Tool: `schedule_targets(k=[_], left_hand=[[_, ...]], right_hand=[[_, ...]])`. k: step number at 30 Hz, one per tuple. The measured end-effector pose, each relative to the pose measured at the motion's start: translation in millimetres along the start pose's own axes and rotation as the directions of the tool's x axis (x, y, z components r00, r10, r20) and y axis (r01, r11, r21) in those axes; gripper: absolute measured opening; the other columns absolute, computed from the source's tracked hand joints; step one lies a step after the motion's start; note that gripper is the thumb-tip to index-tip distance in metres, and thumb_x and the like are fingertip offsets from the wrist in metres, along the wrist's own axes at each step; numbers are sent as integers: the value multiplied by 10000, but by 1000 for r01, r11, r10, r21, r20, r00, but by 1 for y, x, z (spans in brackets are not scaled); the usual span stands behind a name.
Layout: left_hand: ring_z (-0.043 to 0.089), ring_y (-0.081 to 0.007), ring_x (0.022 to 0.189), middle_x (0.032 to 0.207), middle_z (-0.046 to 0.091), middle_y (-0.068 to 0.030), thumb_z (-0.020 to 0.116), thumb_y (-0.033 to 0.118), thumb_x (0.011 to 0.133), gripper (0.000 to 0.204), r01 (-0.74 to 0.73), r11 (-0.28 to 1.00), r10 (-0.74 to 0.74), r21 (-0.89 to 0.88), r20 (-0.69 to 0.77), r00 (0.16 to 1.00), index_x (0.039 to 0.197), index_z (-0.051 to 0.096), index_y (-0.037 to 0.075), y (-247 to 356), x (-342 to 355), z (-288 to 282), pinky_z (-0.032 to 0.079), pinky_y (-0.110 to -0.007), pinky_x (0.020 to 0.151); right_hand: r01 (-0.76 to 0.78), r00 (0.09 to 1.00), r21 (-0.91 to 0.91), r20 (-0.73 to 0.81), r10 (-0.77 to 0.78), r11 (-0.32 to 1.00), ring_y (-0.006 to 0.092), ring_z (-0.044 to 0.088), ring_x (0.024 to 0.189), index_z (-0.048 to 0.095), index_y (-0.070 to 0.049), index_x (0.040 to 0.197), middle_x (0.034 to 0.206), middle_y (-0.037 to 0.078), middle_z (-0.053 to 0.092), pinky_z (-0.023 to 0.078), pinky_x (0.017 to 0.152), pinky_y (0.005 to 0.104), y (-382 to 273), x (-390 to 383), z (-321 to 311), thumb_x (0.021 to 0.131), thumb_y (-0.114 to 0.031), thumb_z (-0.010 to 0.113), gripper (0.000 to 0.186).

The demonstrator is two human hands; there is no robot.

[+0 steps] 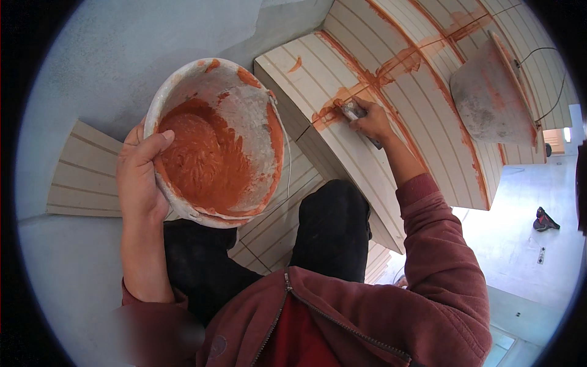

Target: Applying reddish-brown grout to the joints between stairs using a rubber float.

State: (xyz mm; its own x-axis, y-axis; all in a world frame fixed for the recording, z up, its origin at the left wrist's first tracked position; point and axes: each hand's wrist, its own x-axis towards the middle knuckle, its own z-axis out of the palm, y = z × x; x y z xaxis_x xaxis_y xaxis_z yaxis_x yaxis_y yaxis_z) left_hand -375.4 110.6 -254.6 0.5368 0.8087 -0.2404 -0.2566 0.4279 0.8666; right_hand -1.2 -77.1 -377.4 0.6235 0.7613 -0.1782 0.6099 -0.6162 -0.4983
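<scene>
Left grip (142, 164) pinches the rim of a tilted bucket (252, 105), thumb hooked inside, beside the person's dark-trousered knees (333, 214), while the right grip (371, 121) is closed around a small grey tool (353, 111) at a smeared joint in the striped step tiles (359, 160). Held by one side, with any support underneath hidden, the bucket could swing under its load and spill orange paste (202, 159) over knees or tiles. Paste drying in the tile grooves could leave stains, and slick patches could make the tool skid.

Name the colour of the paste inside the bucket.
The paste is reddish orange; it shows best in the head view.
</scene>
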Motion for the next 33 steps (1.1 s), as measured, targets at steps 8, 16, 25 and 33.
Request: schedule_targets(k=[8,16,25,33], left_hand=[[584,-161,892,973,609,-106,543,-21,774,258,-39,997,43,67,-49,998,1030,549,-44,-3,0,-8,461,-284,839],[583,-162,901,983,599,-118,548,-15,776,280,-7,997,12,80,-55,998,1053,533,-56,1,1,-6,469,-286,834],[588,-158,872,945,604,-104,542,-24,776,241,-24,998,30,62,-96,995,1016,543,-52,-2,-7,5,477,-290,819],[588,-154,806,896,605,-96,549,-22,776,126,-28,998,32,48,-83,996,900,543,-6,-1,-6,4,489,-288,761]], right_hand=[[55,964,99,254,-78,994,245,604,960,549,-86,1229,1053,160,633,441,873,286,-37,-26,21,500,-151,677,742],[412,910,-253,72,-408,875,311,562,933,569,-168,1187,1003,116,599,463,820,383,-30,-35,34,492,-120,707,710],[473,878,-359,108,-467,805,308,528,947,553,-224,1194,1010,82,569,453,810,407,-24,-38,28,551,-98,688,669],[455,890,-268,147,-431,849,309,557,903,553,-208,1202,992,95,568,474,775,394,-24,-42,31,515,-125,721,711]])
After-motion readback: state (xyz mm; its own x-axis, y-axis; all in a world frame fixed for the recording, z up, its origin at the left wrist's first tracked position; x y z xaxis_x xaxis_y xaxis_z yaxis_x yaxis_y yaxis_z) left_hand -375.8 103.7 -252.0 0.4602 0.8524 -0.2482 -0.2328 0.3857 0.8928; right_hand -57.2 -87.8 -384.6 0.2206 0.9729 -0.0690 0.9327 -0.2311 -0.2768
